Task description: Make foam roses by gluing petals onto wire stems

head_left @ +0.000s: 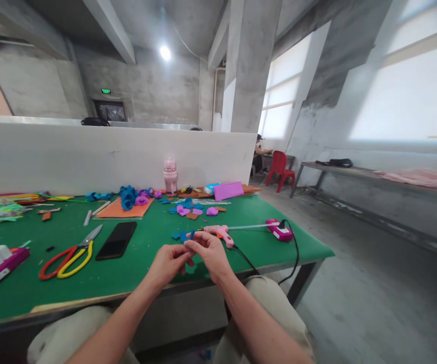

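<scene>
Wall sign illegible; left hand, right hand pinched near blue piece, hold unclear.

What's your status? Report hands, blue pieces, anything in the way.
Left hand, right hand close together, grip unclear. Blue pieces right by them. Pink hot-glue gun just beyond right hand, possible obstruction.

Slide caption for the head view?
Left hand and right hand close together over a green table, near blue scraps and a pink glue gun, scissors and phone farther left.
</scene>
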Action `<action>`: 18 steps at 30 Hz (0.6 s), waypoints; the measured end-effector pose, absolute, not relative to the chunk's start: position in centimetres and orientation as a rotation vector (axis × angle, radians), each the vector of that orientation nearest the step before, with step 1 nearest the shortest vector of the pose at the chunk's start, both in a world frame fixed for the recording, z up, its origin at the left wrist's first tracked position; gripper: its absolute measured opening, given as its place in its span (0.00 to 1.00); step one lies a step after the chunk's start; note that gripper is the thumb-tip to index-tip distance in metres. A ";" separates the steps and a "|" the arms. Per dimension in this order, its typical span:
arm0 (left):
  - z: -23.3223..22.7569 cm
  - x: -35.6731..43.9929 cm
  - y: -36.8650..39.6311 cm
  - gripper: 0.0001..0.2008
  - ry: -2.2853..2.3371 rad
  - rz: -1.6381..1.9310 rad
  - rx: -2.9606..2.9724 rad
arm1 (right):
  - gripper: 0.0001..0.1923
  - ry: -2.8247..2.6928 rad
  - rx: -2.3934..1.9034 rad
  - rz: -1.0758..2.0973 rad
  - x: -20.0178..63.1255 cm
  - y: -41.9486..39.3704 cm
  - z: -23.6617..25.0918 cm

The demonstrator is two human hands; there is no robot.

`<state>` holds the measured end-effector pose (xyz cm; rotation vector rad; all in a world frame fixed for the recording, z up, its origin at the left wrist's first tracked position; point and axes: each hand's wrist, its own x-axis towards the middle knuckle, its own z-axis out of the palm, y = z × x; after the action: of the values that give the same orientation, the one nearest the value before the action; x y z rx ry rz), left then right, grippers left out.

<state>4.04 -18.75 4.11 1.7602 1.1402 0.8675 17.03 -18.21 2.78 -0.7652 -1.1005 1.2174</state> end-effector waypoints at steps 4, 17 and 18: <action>3.6 4.1 -18.8 0.16 1.144 0.824 1.827 | 0.12 -1.104 -0.813 1.189 16.9 -18.3 2.8; 5.3 -1.3 -8.7 0.10 1.531 0.951 1.946 | 0.16 -1.094 -1.080 0.717 24.7 -11.6 4.7; 4.9 -1.6 -7.8 0.10 1.574 0.899 1.950 | 0.17 -1.112 -1.087 0.683 25.2 -10.9 4.8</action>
<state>-1.63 -7.85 4.87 1.9496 1.5741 0.8993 25.17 -10.91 4.78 -1.0875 -1.1125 0.6827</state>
